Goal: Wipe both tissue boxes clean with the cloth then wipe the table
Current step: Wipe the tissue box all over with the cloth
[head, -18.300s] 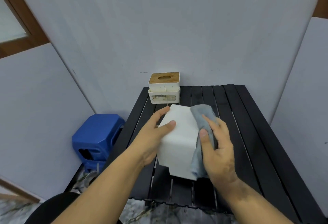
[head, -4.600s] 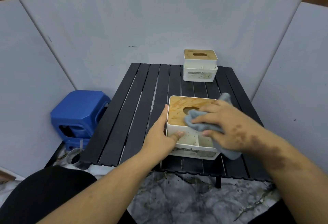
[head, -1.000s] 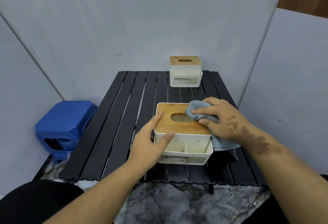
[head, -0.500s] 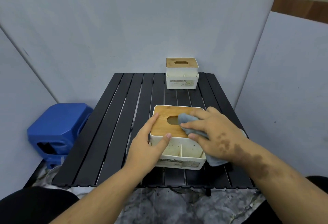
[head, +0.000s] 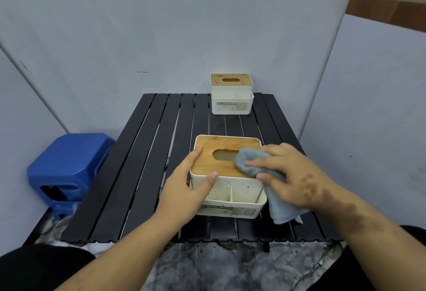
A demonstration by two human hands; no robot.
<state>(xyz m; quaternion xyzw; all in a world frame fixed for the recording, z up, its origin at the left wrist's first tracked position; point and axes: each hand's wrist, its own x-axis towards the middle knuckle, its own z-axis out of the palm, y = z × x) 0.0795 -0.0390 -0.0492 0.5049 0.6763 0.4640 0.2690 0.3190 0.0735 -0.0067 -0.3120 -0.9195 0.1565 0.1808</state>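
— Bamboo lid (head: 221, 163) under the cloth (head: 247, 163) right now. What are you doing there?

— I'm pressing the grey cloth onto the near tissue box (head: 228, 189) with my right hand (head: 292, 175), fingers curled over the bunched fabric, pinching it against the lid beside the slot.

— And your other hand?

— My left hand (head: 186, 189) is bracing the box's left corner, thumb on the front wall, fingers along the side.

— Any risk?

— I'm thinking the cloth's loose tail could snag in the front tray. Pushing hard could also be sliding the box off the table (head: 143, 175) edge; it's sitting near the front. The far tissue box (head: 231, 93) is waiting at the back.
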